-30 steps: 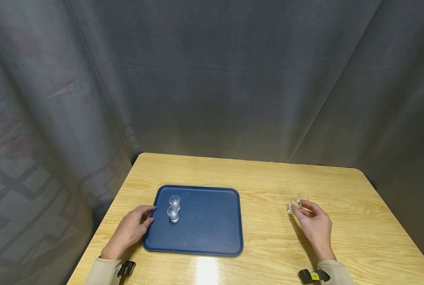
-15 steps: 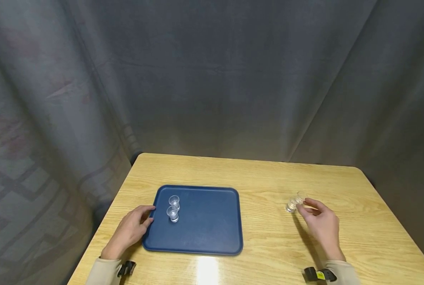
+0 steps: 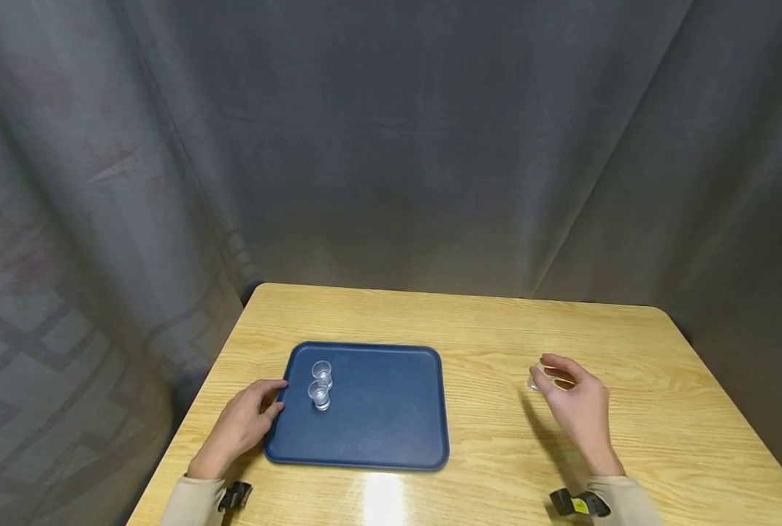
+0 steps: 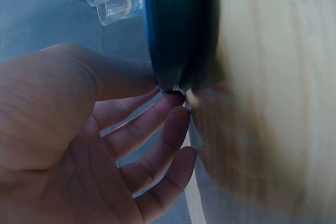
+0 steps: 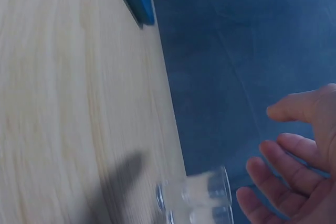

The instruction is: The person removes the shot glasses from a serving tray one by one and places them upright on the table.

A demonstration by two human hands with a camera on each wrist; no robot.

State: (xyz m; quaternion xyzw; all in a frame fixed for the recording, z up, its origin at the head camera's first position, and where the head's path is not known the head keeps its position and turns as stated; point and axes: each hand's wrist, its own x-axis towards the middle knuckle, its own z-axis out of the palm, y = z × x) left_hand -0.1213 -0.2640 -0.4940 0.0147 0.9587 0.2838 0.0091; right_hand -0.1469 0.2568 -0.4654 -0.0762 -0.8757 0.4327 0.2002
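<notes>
Resting: two cups (image 3: 320,385) on tray (image 3: 377,424) (left) | curtain (image 3: 391,146) behind table (image 3: 483,329)

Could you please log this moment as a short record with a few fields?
left hand: rests open on the table at the blue tray's left edge
right hand: open beside clear cups on the table, not gripping them
on tray: two clear cups close together, upright
surface: wooden table

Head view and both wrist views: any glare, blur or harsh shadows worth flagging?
Head view: a bright glare patch on the table near the tray, otherwise sharp. Left wrist view: tray edge and wood blurred. Right wrist view: the clear cups are smeared beside a soft shadow.
</notes>
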